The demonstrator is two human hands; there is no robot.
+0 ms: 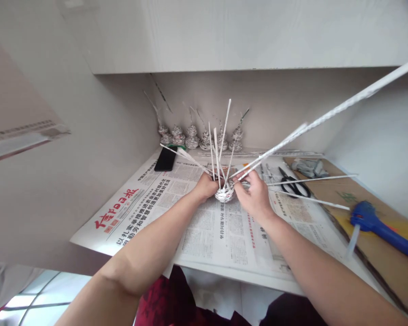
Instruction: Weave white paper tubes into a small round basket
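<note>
A small round piece woven from rolled paper strips (225, 195) sits low over the newspaper (211, 231), between my hands. Several thin paper sticks (223, 136) rise and fan out from it. My left hand (207, 185) closes on its left side, the fingertips partly hidden behind the sticks. On the other side, my right hand (253, 192) pinches a long paper strip (302, 129) at the rim; this strip stretches far up to the upper right.
Several finished-looking gourd-shaped woven pieces (192, 138) stand along the back wall. A black phone (166, 158) lies at the left. Black-handled scissors (294, 186), a blue glue gun (374, 222), cardboard (333, 181) and a crumpled grey cloth or wrapper (309, 167) are at the right. An overhanging panel (238, 36) spans above.
</note>
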